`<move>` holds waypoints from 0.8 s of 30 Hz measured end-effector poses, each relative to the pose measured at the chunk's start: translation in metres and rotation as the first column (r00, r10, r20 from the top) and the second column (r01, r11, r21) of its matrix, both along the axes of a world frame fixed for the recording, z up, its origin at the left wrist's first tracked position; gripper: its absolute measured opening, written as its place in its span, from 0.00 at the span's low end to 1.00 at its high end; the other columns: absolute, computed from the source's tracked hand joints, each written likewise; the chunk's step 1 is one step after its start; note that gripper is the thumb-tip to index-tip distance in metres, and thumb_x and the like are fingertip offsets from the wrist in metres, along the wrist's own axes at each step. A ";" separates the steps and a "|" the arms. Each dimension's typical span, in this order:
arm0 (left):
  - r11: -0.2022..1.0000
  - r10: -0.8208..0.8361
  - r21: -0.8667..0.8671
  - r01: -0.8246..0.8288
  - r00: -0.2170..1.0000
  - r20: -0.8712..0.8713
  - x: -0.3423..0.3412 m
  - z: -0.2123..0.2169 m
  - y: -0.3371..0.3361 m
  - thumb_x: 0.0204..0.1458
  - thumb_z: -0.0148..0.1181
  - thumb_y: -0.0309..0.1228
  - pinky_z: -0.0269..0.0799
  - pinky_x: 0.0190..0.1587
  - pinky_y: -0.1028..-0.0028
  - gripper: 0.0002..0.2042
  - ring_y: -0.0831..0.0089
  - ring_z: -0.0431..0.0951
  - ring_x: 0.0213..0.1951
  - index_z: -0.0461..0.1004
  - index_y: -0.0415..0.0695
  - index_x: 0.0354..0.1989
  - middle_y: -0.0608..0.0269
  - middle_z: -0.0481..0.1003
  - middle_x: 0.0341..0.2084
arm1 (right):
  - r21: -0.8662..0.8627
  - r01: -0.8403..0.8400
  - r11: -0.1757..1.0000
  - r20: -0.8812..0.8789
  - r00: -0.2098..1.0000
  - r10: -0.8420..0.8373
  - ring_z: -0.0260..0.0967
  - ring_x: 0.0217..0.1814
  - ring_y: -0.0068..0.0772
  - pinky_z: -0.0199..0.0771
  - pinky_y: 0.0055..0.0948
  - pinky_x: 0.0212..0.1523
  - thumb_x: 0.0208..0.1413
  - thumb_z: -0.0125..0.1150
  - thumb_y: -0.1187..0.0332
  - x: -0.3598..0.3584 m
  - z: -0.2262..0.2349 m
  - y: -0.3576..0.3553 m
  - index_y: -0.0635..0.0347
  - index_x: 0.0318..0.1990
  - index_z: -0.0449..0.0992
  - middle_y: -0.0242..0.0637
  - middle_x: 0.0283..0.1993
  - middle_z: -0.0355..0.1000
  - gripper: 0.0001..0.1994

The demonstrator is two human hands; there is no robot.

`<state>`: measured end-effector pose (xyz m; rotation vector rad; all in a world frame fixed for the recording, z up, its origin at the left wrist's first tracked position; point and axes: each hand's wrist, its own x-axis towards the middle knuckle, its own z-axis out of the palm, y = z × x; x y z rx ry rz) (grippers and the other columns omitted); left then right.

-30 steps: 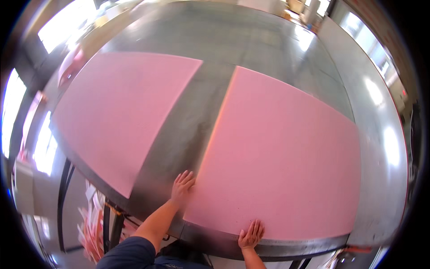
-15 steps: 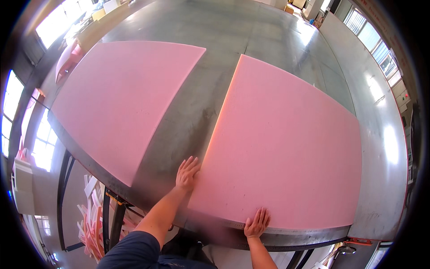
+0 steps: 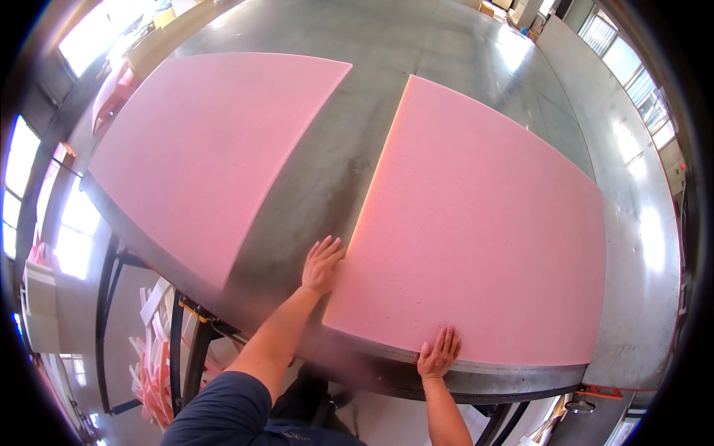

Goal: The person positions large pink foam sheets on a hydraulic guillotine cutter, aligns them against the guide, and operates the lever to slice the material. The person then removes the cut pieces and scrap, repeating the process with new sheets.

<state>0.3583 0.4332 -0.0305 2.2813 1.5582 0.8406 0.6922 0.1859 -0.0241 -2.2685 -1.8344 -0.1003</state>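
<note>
A large pink foam sheet (image 3: pixel 476 223) lies flat on the grey metal table (image 3: pixel 290 186), close to its front edge. My left hand (image 3: pixel 323 265) rests open at that sheet's left edge, palm down, its fingers pointing away from me. Over the near edge of the same sheet, my right hand (image 3: pixel 439 352) lies with fingers stretched out on top; its thumb is apart from them. Neither hand is wrapped round anything. To the left, another pink foam sheet (image 3: pixel 216 156) lies flat, separated from the first by a strip of bare metal.
A raised metal panel (image 3: pixel 639 245) borders the table on the right. Below the front left edge is a heap of pink and white foam offcuts (image 3: pixel 154 364), beside dark table legs (image 3: pixel 195 364). More pink foam (image 3: pixel 113 93) stands at the far left, near bright windows.
The whole scene has shifted slightly up and right in the view. Both hands stay at the same edges of the right foam sheet; I see no clear movement of either sheet on the table.
</note>
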 end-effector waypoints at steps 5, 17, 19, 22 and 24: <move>1.000 0.008 -0.004 -0.008 1.000 -0.012 0.000 0.003 0.002 0.59 0.53 0.38 0.51 0.70 0.56 0.17 0.59 0.61 0.68 0.78 0.47 0.53 0.58 0.69 0.63 | 0.000 -0.006 1.000 0.024 1.000 0.006 0.48 0.75 0.58 0.39 0.56 0.74 0.57 0.49 0.53 -0.001 0.000 0.002 0.65 0.68 0.60 0.50 0.73 0.54 0.35; 1.000 -0.016 0.021 0.015 0.999 0.039 -0.004 -0.011 0.018 0.57 0.54 0.37 0.51 0.70 0.57 0.17 0.58 0.62 0.68 0.78 0.49 0.52 0.58 0.70 0.62 | -0.016 0.018 1.000 0.068 0.998 -0.016 0.46 0.76 0.58 0.38 0.56 0.74 0.56 0.48 0.55 -0.011 -0.010 0.013 0.67 0.69 0.59 0.50 0.74 0.54 0.35; 1.000 -0.016 0.011 0.016 0.999 0.045 -0.008 -0.014 0.025 0.57 0.54 0.37 0.51 0.70 0.57 0.16 0.59 0.62 0.68 0.78 0.48 0.52 0.58 0.70 0.61 | -0.014 0.028 1.000 0.060 0.998 -0.027 0.47 0.76 0.57 0.38 0.56 0.75 0.57 0.48 0.55 -0.016 -0.015 0.017 0.67 0.69 0.59 0.50 0.73 0.54 0.35; 1.000 -0.018 -0.003 0.018 1.000 0.025 -0.008 -0.015 0.031 0.57 0.54 0.37 0.51 0.70 0.57 0.16 0.59 0.62 0.68 0.78 0.48 0.52 0.58 0.70 0.61 | -0.006 0.027 1.000 0.062 0.998 -0.027 0.47 0.76 0.56 0.38 0.56 0.75 0.57 0.48 0.55 -0.019 -0.018 0.020 0.67 0.69 0.59 0.50 0.73 0.54 0.35; 1.000 -0.018 -0.002 0.018 1.000 0.010 -0.010 -0.011 0.038 0.58 0.54 0.37 0.52 0.70 0.57 0.16 0.59 0.63 0.67 0.78 0.47 0.52 0.58 0.71 0.61 | -0.002 0.029 1.000 0.059 0.998 -0.029 0.47 0.76 0.56 0.38 0.56 0.75 0.57 0.48 0.55 -0.023 -0.016 0.028 0.67 0.69 0.59 0.50 0.73 0.54 0.34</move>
